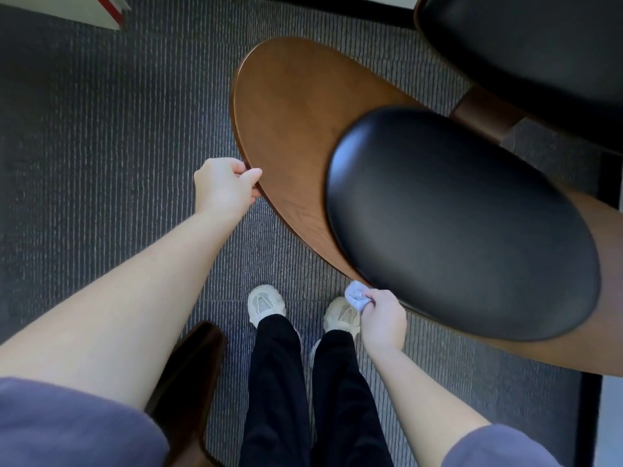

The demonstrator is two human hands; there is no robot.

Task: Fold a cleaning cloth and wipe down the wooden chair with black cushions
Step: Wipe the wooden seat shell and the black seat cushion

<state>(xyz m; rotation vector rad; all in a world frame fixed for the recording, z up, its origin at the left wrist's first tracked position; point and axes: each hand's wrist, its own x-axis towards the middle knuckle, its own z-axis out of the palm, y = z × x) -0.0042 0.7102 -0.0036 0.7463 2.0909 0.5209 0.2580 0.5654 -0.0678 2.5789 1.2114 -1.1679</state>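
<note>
The wooden chair (290, 106) fills the right half of the head view, seen from above, its brown shell curving left. A black oval cushion (462, 224) sits on it, and a second black cushion (539, 45) shows at the top right. My left hand (226, 183) grips the left rim of the wooden shell, thumb on top. My right hand (381, 318) pinches a small bunched pale blue cloth (357, 294) against the lower edge of the wood, just below the oval cushion.
Grey ribbed carpet (101, 146) covers the floor. My feet in pale shoes (266, 303) stand directly below the chair's edge. A dark wooden piece (192, 375) lies at the bottom left near my left arm. A white board with a red edge (101, 11) sits top left.
</note>
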